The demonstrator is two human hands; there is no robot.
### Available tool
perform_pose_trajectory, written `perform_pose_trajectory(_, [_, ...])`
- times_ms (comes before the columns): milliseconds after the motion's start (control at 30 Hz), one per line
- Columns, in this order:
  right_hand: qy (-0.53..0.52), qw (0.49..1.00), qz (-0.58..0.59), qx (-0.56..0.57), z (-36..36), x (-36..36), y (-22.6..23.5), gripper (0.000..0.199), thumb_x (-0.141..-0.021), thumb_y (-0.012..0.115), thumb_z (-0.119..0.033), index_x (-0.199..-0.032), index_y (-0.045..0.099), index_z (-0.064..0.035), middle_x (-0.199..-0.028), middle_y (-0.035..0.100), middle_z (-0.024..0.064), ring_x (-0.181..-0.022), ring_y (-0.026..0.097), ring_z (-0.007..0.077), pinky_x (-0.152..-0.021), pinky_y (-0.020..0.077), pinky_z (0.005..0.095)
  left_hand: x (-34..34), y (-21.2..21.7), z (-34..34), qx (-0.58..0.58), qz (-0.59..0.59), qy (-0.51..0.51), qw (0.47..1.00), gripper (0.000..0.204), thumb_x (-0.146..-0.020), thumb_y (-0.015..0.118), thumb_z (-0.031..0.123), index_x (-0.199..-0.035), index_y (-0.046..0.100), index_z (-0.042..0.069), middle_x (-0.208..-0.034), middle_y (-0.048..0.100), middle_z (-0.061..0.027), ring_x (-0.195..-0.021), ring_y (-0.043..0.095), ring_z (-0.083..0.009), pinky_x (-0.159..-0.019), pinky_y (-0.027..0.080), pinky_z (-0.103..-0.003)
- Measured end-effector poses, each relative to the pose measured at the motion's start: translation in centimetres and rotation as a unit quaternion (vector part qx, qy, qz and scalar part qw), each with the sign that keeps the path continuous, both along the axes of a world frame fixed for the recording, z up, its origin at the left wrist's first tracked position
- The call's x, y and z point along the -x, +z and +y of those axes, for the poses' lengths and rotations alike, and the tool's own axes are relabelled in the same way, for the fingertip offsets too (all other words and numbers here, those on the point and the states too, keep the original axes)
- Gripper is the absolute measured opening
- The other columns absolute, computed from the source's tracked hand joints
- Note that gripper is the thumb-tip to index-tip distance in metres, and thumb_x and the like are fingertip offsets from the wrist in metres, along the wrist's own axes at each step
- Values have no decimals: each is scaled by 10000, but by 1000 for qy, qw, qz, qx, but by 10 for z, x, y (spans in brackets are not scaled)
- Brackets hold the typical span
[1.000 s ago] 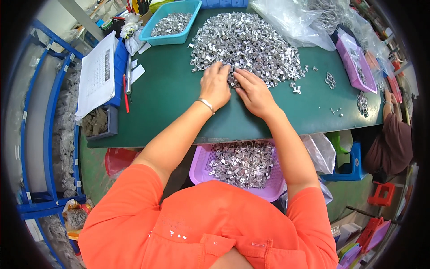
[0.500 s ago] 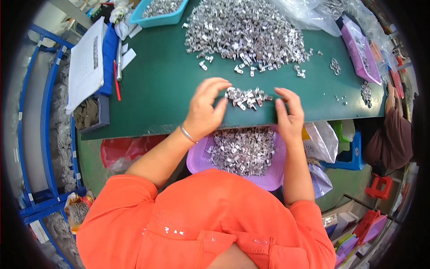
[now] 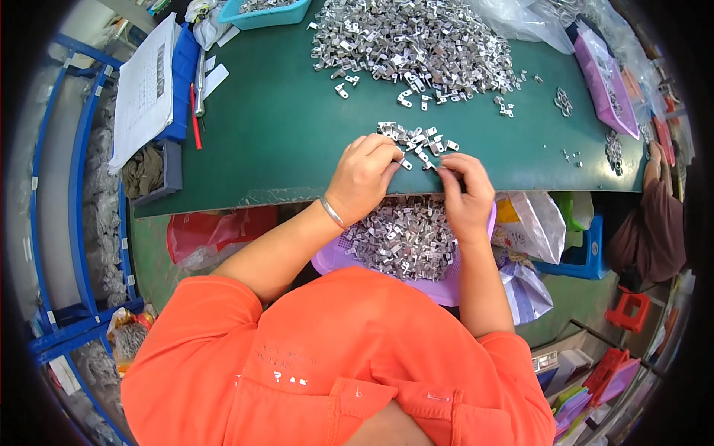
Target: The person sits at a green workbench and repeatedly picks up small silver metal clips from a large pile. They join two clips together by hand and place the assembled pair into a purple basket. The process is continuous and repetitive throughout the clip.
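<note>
A small cluster of bent silver metal brackets [image 3: 418, 138], each with a hole, lies near the front edge of the green table [image 3: 275, 141]. At its near left side, my left hand [image 3: 364, 175] has fingertips closed on one bracket. My right hand [image 3: 468, 195] pinches another bracket at the cluster's near right side, between thumb and fingers. Below the table edge, a lilac basket [image 3: 327, 259] full of similar brackets rests at my lap between my forearms. Farther back spreads a big heap of brackets [image 3: 416, 48].
A turquoise tray [image 3: 271, 16] stands at the back left, near a blue holder with papers [image 3: 145, 89] and a red pen [image 3: 195, 115]. Toward the right are a lilac tray [image 3: 606, 89] and linked metal pieces [image 3: 613, 152]. Another person's arm [image 3: 653, 175] shows at far right.
Both hands have come closer together and down onto the near side of the small cluster. The cluster is more spread out, and the fingers now close on single brackets.
</note>
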State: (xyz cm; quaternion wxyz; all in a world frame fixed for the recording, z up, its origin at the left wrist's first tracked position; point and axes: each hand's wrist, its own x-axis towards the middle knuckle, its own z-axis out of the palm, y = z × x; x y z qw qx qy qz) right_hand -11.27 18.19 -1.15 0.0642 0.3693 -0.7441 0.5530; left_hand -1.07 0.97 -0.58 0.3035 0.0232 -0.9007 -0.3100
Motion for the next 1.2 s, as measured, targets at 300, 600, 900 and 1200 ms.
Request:
perform_pose_trajectory(300, [65, 993, 78, -61, 7, -3, 18, 255, -760, 738, -17, -1009, 682, -15, -943, 665, 108, -873, 621, 300, -790, 497, 364, -15, 12, 0, -140, 33, -79, 986, 153, -746, 704, -53, -840, 613, 26, -912, 641, -102, -801, 646, -232, -714, 526, -307])
perform_pose_trajectory(600, [197, 976, -37, -87, 10, 6, 18, 196, -765, 715, -3, -957, 689, -33, -904, 645, 106, -869, 615, 292, -763, 497, 367, -6, 6, 3, 8, -28, -40, 999, 188, -764, 711, -10, -934, 641, 30, -1051, 614, -112, -908, 618, -297, -800, 507, -372])
perform_pose_trajectory(900, [48, 984, 146, -89, -23, 9, 0, 155, -750, 695, 15, -879, 642, -53, -906, 644, 88, -869, 600, 300, -777, 490, 389, -20, 6, -3, -46, -9, -201, 978, 174, -672, 694, -6, -781, 570, 48, -808, 598, -100, -749, 609, -300, -677, 497, -378])
perform_pose_trajectory(1200, [59, 986, 130, -86, -17, 13, 14, 193, -780, 670, 6, -956, 705, -66, -864, 618, 84, -815, 573, 279, -728, 472, 378, -8, 6, 11, -61, -35, 60, 996, 194, -800, 697, 35, -984, 635, 40, -995, 581, -94, -764, 603, -220, -709, 510, -341])
